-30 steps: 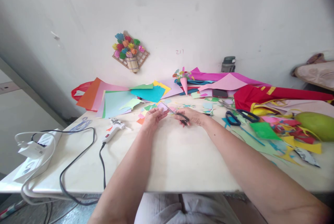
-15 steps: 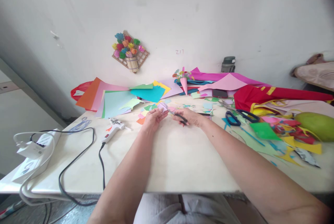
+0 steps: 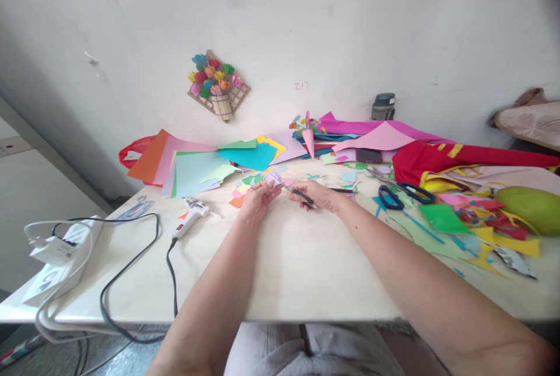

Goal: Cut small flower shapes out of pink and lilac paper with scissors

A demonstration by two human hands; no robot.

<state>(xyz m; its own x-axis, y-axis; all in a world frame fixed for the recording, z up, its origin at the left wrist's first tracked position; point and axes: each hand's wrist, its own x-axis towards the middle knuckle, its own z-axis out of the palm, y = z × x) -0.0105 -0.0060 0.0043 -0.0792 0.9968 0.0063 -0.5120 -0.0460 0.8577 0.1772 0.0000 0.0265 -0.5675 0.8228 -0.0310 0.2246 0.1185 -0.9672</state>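
Observation:
Near the middle of the table, my left hand [image 3: 259, 196] pinches a small piece of lilac paper [image 3: 273, 178] between its fingertips. My right hand [image 3: 318, 197] is closed round the black handles of a pair of scissors [image 3: 301, 195]. The blades point left and meet the paper; whether they are apart I cannot make out. Small cut paper scraps [image 3: 251, 180] in green, pink and orange lie just beyond both hands. Behind them stands a pink paper cone with small paper flowers [image 3: 308, 141].
A glue gun [image 3: 191, 219] with a black cord lies on the left, near a power strip [image 3: 65, 265]. Coloured paper sheets [image 3: 199, 169] lie at the back. On the right are larger scissors [image 3: 391, 198], paper offcuts [image 3: 444, 219], red cloth [image 3: 420, 160] and a green fruit-like object [image 3: 531, 210].
The lilac paper has turned slightly in my left fingertips at the scissor blades. Both hands stay in nearly the same place.

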